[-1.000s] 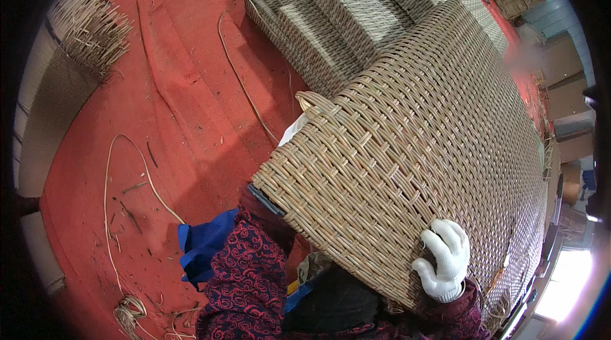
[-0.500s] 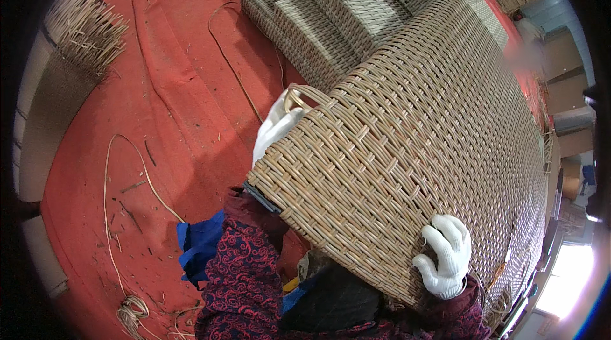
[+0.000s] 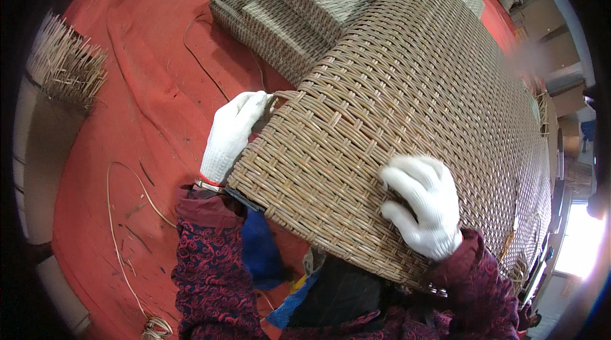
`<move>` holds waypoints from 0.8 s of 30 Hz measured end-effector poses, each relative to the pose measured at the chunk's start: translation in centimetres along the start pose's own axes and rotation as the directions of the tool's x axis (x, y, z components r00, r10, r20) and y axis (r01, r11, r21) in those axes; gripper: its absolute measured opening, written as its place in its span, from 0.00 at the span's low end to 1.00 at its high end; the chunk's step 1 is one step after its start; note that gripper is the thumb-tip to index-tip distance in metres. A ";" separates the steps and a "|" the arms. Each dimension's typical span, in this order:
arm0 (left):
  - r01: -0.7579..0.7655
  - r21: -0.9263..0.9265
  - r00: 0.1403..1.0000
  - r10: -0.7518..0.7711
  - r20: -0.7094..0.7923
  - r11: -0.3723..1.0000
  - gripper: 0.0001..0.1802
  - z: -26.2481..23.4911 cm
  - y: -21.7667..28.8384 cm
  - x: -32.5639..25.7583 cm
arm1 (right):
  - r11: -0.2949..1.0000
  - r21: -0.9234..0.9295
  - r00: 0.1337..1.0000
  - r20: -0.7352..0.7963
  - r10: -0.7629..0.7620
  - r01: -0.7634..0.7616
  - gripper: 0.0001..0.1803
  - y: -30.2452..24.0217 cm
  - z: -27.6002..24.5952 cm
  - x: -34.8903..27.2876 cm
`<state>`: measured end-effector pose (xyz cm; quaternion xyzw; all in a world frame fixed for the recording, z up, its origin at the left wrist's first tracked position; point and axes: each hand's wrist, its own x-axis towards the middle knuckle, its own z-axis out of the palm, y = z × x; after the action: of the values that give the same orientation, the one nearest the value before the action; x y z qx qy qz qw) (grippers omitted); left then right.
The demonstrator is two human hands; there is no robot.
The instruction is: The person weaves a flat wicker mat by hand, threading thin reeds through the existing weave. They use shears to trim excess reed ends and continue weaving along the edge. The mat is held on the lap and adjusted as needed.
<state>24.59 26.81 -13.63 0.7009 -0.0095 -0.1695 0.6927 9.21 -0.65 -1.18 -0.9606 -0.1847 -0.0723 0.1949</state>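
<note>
A brown woven rattan panel (image 3: 356, 130) slants across the middle, close in front of me. At its left edge my left hand (image 3: 230, 131), in a white knit glove, is closed, its fingertips pinching a rattan strand (image 3: 277, 97) that loops out from the weave. My right hand (image 3: 425, 203), gloved alike, is over the panel's near part with thumb and fingers apart and slightly bent. It holds nothing that I can see. Whether its fingertips press on the weave I cannot tell.
Several greyish woven pieces (image 3: 305, 2) are stacked behind the panel. A bundle of cut sticks (image 3: 70, 63) stands at the far left by cardboard (image 3: 54, 155). Loose strands (image 3: 118, 244) and a small coil (image 3: 156, 328) lie on the red floor covering (image 3: 153, 123). Cartons (image 3: 560, 53) line the right.
My left hand has come out from behind the panel's edge and pinches the strand. My right hand has moved up and left across the weave. The view has shifted a little.
</note>
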 end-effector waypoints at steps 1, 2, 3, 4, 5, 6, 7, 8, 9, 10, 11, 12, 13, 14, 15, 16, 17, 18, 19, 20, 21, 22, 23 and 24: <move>0.008 0.094 1.000 -0.007 -0.016 0.996 0.18 -0.1 0.3 -0.3 | 1.000 0.020 1.000 -0.007 -0.024 0.024 0.28 0.2 0.5 1.4; 0.050 0.014 0.999 -0.050 0.014 0.999 0.18 0.1 0.5 -0.4 | 1.000 0.006 0.999 -0.028 -0.022 0.022 0.27 0.2 1.1 2.7; 0.095 -0.065 0.995 -0.091 0.048 0.993 0.18 0.2 0.6 -0.4 | 0.999 0.007 0.996 -0.079 -0.042 0.043 0.24 0.3 1.9 4.3; 0.122 -0.156 0.990 -0.110 0.084 0.980 0.18 0.4 0.5 -0.4 | 0.998 0.028 0.996 -0.076 -0.049 0.051 0.22 0.5 2.4 5.8; 0.120 -0.202 0.988 -0.096 0.122 0.972 0.19 0.6 0.4 -0.4 | 0.997 0.049 0.997 -0.061 -0.048 0.051 0.21 0.6 3.0 7.2; 0.099 -0.261 0.986 -0.059 0.158 0.960 0.19 0.8 0.2 -0.2 | 0.999 0.012 0.996 -0.077 -0.049 0.050 0.19 0.5 3.6 8.3; 0.080 -0.320 0.982 -0.019 0.190 0.944 0.20 1.1 -0.1 -0.3 | 0.999 -0.017 0.995 -0.091 -0.051 0.049 0.17 0.4 4.1 9.4; 0.150 -0.308 0.977 -0.094 0.190 0.939 0.21 1.0 -0.2 0.3 | 0.997 -0.063 0.992 -0.110 -0.062 0.055 0.12 0.3 4.4 10.2; 0.091 -0.408 0.968 0.016 0.251 0.909 0.21 1.0 -0.3 0.7 | 0.994 -0.095 0.993 -0.099 -0.061 0.051 0.10 0.2 4.6 10.9; 0.080 -0.463 0.960 0.056 0.273 0.883 0.21 1.2 -0.3 0.8 | 0.991 -0.127 0.996 -0.073 -0.049 0.039 0.09 0.1 4.7 11.4; 0.080 -0.506 0.954 0.081 0.289 0.859 0.21 1.2 -0.2 0.6 | 0.986 -0.164 1.000 -0.026 -0.012 0.008 0.08 0.0 4.7 11.8; 0.069 -0.506 0.959 0.082 0.270 0.860 0.20 1.3 0.2 1.1 | 0.980 -0.200 1.000 -0.028 0.000 -0.005 0.08 -0.3 4.7 12.1; 0.023 -0.519 0.951 0.142 0.275 0.854 0.19 1.3 0.7 1.3 | 0.975 -0.222 1.000 0.007 -0.006 0.008 0.09 -0.4 4.7 12.4; 0.003 -0.521 0.945 0.168 0.281 0.854 0.19 1.4 1.3 1.5 | 0.969 -0.249 0.999 0.049 0.004 0.009 0.09 -0.5 4.6 12.7; 0.019 -0.490 0.956 0.127 0.264 0.871 0.19 1.5 2.1 1.9 | 0.961 -0.274 0.997 0.074 -0.004 0.024 0.09 -0.6 4.4 13.0; -0.055 -0.455 0.960 0.172 0.220 0.889 0.17 1.8 2.8 1.6 | 0.953 -0.299 0.996 0.089 -0.014 0.040 0.09 -0.7 4.4 13.3; -0.132 -0.329 0.958 0.206 0.201 0.935 0.16 1.9 3.5 1.5 | 0.954 -0.299 0.991 0.131 0.005 0.034 0.09 -0.8 4.4 13.6; -0.183 -0.177 0.957 0.217 0.194 0.967 0.15 1.7 4.3 1.3 | 0.955 -0.294 0.985 0.173 0.027 0.026 0.08 -1.0 4.3 13.9; -0.243 -0.031 0.951 0.244 0.188 0.970 0.15 1.4 5.0 1.2 | 0.957 -0.289 0.976 0.214 0.046 0.018 0.08 -1.0 4.2 14.0; -0.198 0.018 0.968 0.192 0.162 0.980 0.14 1.6 5.3 0.8 | 0.944 -0.330 0.973 0.224 0.049 0.028 0.08 -1.3 4.4 14.2; -0.179 0.063 0.972 0.167 0.167 0.982 0.14 1.5 5.6 0.6 | 0.940 -0.339 0.973 0.226 0.042 0.038 0.08 -1.5 4.5 14.3; -0.228 0.059 0.960 0.214 0.179 0.972 0.14 1.5 5.8 0.8 | 0.932 -0.360 0.970 0.236 0.054 0.036 0.08 -1.7 4.6 14.4; -0.276 0.054 0.946 0.261 0.192 0.960 0.14 1.7 5.8 0.9 | 0.929 -0.366 0.973 0.228 0.044 0.044 0.08 -1.9 4.7 14.3; -0.317 0.106 0.930 0.287 0.232 0.942 0.13 1.5 5.8 1.0 | 0.923 -0.378 0.976 0.218 0.011 0.073 0.08 -1.9 4.8 14.4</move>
<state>26.45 24.92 -8.21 0.7162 -0.2036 -0.1336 0.6541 22.07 7.61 -1.83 -0.9791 -0.2023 -0.0054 -0.0190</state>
